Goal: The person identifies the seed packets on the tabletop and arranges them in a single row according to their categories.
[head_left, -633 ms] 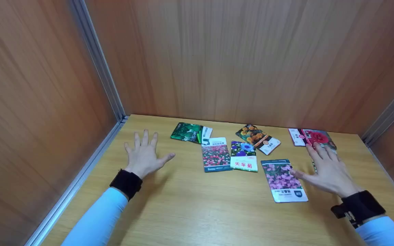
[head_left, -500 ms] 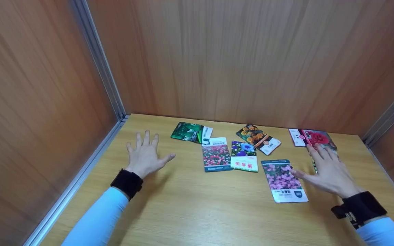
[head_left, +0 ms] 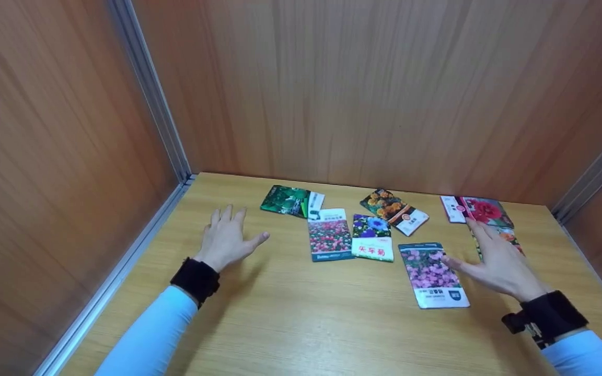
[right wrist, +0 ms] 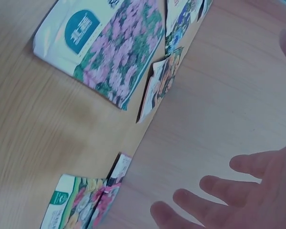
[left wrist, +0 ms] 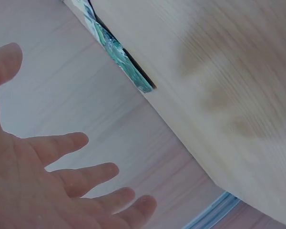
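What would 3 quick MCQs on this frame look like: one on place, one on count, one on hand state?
1. Where does the green packet lie?
A. at the far left of the packets
B. under the right hand
C. at the table's near edge

2. How many packets show pink or purple flowers beside the right hand's thumb?
A. three
B. one
C. none

3. How is the left hand?
A. gripping a packet
B. curled into a fist
C. fingers spread, holding nothing

Answers:
1. A, it is the leftmost packet, near the back wall.
2. B, a single pink-flower packet lies next to the thumb.
3. C, the head and left wrist views show straight, spread fingers over bare table.
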A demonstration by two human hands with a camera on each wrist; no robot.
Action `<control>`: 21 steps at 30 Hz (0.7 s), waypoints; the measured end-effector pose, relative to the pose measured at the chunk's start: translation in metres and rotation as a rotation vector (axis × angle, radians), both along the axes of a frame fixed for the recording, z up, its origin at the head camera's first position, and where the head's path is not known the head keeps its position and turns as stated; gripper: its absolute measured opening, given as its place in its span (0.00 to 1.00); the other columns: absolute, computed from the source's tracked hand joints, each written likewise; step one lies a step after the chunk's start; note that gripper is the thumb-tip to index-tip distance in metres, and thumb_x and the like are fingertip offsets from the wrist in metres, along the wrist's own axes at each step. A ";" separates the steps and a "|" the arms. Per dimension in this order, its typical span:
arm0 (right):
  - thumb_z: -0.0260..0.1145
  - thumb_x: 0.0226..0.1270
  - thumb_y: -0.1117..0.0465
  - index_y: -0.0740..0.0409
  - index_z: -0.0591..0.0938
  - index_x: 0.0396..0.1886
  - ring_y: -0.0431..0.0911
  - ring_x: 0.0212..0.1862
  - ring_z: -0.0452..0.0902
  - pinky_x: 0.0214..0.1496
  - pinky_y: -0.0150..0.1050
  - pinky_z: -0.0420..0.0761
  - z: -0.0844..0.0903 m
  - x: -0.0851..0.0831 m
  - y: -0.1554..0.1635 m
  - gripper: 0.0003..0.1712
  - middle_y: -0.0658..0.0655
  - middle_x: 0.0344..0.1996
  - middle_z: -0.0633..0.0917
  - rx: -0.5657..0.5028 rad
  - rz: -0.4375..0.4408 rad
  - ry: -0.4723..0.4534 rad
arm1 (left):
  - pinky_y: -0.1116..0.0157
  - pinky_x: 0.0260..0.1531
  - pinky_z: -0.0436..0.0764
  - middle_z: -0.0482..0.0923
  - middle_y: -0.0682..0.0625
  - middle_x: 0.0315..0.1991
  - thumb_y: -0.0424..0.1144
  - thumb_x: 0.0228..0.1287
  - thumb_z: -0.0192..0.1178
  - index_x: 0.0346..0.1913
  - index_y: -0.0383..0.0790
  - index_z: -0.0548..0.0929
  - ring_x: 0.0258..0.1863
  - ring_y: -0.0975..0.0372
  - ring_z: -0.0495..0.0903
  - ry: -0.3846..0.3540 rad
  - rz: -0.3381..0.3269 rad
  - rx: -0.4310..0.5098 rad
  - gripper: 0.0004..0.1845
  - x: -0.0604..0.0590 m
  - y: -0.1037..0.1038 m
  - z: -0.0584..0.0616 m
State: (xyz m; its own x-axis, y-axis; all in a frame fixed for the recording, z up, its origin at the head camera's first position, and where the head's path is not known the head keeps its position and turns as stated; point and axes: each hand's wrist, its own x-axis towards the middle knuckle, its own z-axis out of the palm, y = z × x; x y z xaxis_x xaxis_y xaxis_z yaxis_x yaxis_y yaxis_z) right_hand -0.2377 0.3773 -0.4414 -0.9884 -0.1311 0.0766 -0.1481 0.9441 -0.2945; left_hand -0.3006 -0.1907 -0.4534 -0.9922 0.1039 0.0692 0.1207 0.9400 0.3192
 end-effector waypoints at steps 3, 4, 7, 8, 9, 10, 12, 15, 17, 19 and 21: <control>0.70 0.73 0.26 0.68 0.51 0.92 0.83 0.83 0.56 0.76 0.89 0.60 0.002 0.000 -0.003 0.70 0.83 0.86 0.59 -0.023 -0.011 -0.005 | 0.23 0.80 0.65 0.57 0.24 0.88 0.75 0.76 0.58 0.87 0.34 0.64 0.88 0.26 0.54 -0.013 0.007 0.014 0.55 0.001 0.004 0.003; 0.70 0.73 0.26 0.68 0.51 0.92 0.83 0.84 0.56 0.76 0.89 0.60 0.002 0.000 -0.004 0.70 0.83 0.86 0.59 -0.030 -0.015 -0.005 | 0.24 0.80 0.66 0.57 0.24 0.88 0.75 0.77 0.58 0.87 0.34 0.64 0.88 0.26 0.54 -0.018 0.009 0.018 0.55 0.001 0.005 0.004; 0.70 0.73 0.25 0.68 0.50 0.92 0.83 0.84 0.56 0.76 0.89 0.60 0.004 -0.001 -0.006 0.71 0.83 0.86 0.59 -0.043 -0.032 -0.013 | 0.26 0.81 0.66 0.57 0.24 0.88 0.75 0.77 0.58 0.88 0.34 0.64 0.88 0.27 0.54 -0.034 0.016 0.039 0.55 0.001 0.010 0.007; 0.70 0.73 0.26 0.69 0.49 0.92 0.83 0.84 0.55 0.76 0.89 0.60 0.004 -0.001 -0.006 0.71 0.83 0.86 0.58 -0.049 -0.037 -0.018 | 0.26 0.82 0.66 0.58 0.24 0.88 0.74 0.77 0.59 0.88 0.34 0.64 0.88 0.28 0.55 -0.036 0.015 0.044 0.55 0.001 0.011 0.007; 0.70 0.74 0.26 0.69 0.49 0.92 0.83 0.84 0.55 0.77 0.89 0.59 0.004 -0.001 -0.007 0.71 0.83 0.86 0.58 -0.055 -0.038 -0.020 | 0.27 0.82 0.67 0.58 0.25 0.87 0.74 0.77 0.59 0.88 0.34 0.64 0.88 0.28 0.56 -0.040 0.014 0.053 0.55 0.001 0.013 0.007; 0.70 0.74 0.27 0.69 0.49 0.92 0.83 0.84 0.54 0.77 0.89 0.59 0.004 -0.001 -0.007 0.71 0.84 0.86 0.57 -0.061 -0.042 -0.028 | 0.27 0.82 0.67 0.58 0.25 0.88 0.73 0.77 0.60 0.88 0.35 0.64 0.88 0.29 0.56 -0.044 0.012 0.063 0.54 0.001 0.015 0.007; 0.70 0.74 0.26 0.70 0.47 0.92 0.83 0.84 0.54 0.77 0.88 0.60 0.003 -0.002 -0.008 0.71 0.84 0.86 0.57 -0.071 -0.051 -0.043 | 0.28 0.82 0.68 0.60 0.26 0.87 0.73 0.76 0.61 0.87 0.35 0.65 0.87 0.31 0.58 -0.049 0.004 0.083 0.54 0.001 0.019 0.007; 0.68 0.75 0.25 0.71 0.47 0.91 0.83 0.82 0.58 0.76 0.87 0.63 0.000 -0.003 -0.010 0.72 0.86 0.85 0.56 -0.082 -0.062 -0.065 | 0.30 0.82 0.68 0.62 0.28 0.87 0.72 0.77 0.61 0.87 0.35 0.66 0.87 0.32 0.60 -0.063 -0.007 0.115 0.53 0.001 0.025 0.007; 0.68 0.75 0.24 0.73 0.48 0.91 0.83 0.79 0.64 0.75 0.86 0.68 -0.002 -0.003 -0.011 0.73 0.86 0.85 0.57 -0.085 -0.069 -0.076 | 0.31 0.83 0.67 0.63 0.29 0.87 0.72 0.77 0.62 0.87 0.36 0.65 0.87 0.33 0.61 -0.083 -0.005 0.138 0.52 0.001 0.030 0.006; 0.68 0.74 0.24 0.74 0.49 0.90 0.82 0.75 0.70 0.73 0.84 0.71 -0.004 -0.003 -0.012 0.73 0.87 0.84 0.57 -0.081 -0.071 -0.085 | 0.33 0.84 0.67 0.65 0.31 0.87 0.71 0.77 0.62 0.87 0.37 0.65 0.87 0.34 0.63 -0.108 0.001 0.160 0.52 0.001 0.034 0.004; 0.68 0.75 0.25 0.74 0.49 0.90 0.82 0.73 0.73 0.73 0.83 0.73 -0.005 -0.003 -0.014 0.72 0.87 0.84 0.57 -0.077 -0.076 -0.094 | 0.34 0.85 0.68 0.66 0.32 0.86 0.71 0.77 0.63 0.88 0.38 0.65 0.87 0.36 0.65 -0.136 0.011 0.186 0.52 0.000 0.039 0.003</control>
State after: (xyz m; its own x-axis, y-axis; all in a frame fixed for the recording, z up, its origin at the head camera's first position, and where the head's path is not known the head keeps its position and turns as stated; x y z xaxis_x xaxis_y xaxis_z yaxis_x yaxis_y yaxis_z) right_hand -0.2405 0.3637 -0.4467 -0.9986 -0.0527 -0.0100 -0.0451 0.9257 -0.3755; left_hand -0.3010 -0.1515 -0.4508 -0.9947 0.0907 -0.0486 0.0544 0.8644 0.4998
